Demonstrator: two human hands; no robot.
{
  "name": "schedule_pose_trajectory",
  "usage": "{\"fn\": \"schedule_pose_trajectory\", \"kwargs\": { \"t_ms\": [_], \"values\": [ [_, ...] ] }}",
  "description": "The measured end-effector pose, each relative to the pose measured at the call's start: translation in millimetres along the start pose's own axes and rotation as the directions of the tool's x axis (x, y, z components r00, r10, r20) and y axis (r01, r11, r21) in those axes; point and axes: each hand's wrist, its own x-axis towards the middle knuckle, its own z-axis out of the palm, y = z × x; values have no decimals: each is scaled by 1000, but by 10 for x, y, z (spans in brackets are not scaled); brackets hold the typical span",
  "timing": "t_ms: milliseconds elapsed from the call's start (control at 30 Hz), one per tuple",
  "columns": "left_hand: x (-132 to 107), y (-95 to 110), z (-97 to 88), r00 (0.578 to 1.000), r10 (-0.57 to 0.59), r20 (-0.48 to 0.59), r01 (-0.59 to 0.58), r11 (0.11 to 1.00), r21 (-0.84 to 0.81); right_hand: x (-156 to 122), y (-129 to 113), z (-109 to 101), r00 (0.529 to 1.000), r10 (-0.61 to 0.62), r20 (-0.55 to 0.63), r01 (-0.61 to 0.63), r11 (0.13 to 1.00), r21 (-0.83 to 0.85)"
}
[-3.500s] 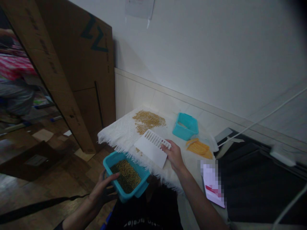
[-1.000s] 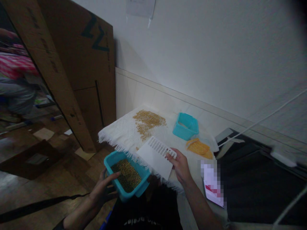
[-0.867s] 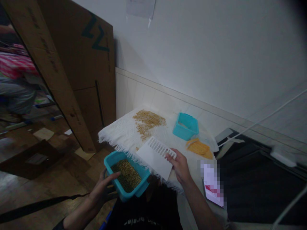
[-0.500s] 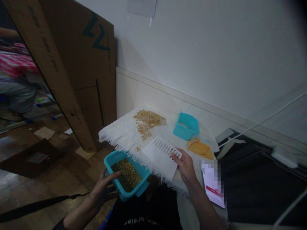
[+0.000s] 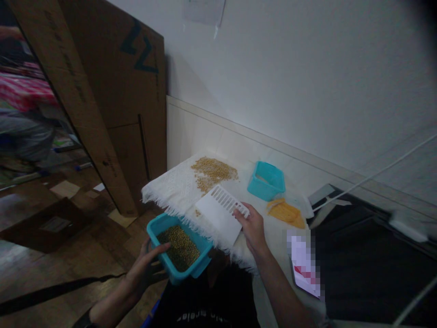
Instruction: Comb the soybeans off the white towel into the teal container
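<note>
My left hand (image 5: 145, 269) grips a teal plastic bin (image 5: 201, 264) partly filled with soybeans, held just below the fringed near edge of a white cloth (image 5: 174, 189) on a small table. My right hand (image 5: 252, 228) holds a white plastic scraper (image 5: 218, 216) with a row of slots along its top, tilted over the cloth's near edge beside the bin. A pile of loose soybeans (image 5: 213, 169) lies on the cloth beyond the scraper, with a few stray beans near its lower left corner.
A second, smaller teal bin (image 5: 266, 181) stands on the cloth at the back right, with an orange-yellow mesh bag (image 5: 286, 213) beside it. Large cardboard sheets (image 5: 112, 91) lean against the wall on the left. A black surface (image 5: 368, 269) and white cables lie to the right.
My right hand has carried the scraper to the right and then back left toward the bean pile. The left hand and its bin have stayed about where they were.
</note>
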Motion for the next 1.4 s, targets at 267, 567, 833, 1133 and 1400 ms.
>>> {"fn": "schedule_pose_trajectory", "kwargs": {
  "t_ms": [267, 567, 833, 1133, 1400],
  "values": [
    [-3, -1, 17, 1000, -1, -23, -1, 999, -54, 24, 22, 56, 1000, 25, 13, -25, 1000, 0],
    [-27, 27, 28, 1000, 4, -25, -5, 1000, -31, 12, 24, 113, 999, 35, 38, -35, 999, 9],
    [34, -4, -23, 1000, -6, -4, 6, 1000, -22, -4, -12, 173, 998, 34, 61, -36, 999, 21],
    [-46, 20, -8, 999, 29, 34, -29, 1000, -10, 0, 28, 153, 997, 22, 68, -23, 1000, 6],
    [37, 6, -19, 1000, -6, -18, 6, 1000, -13, -71, -4, 208, 990, 59, 129, -64, 998, 30]
  ]
}}
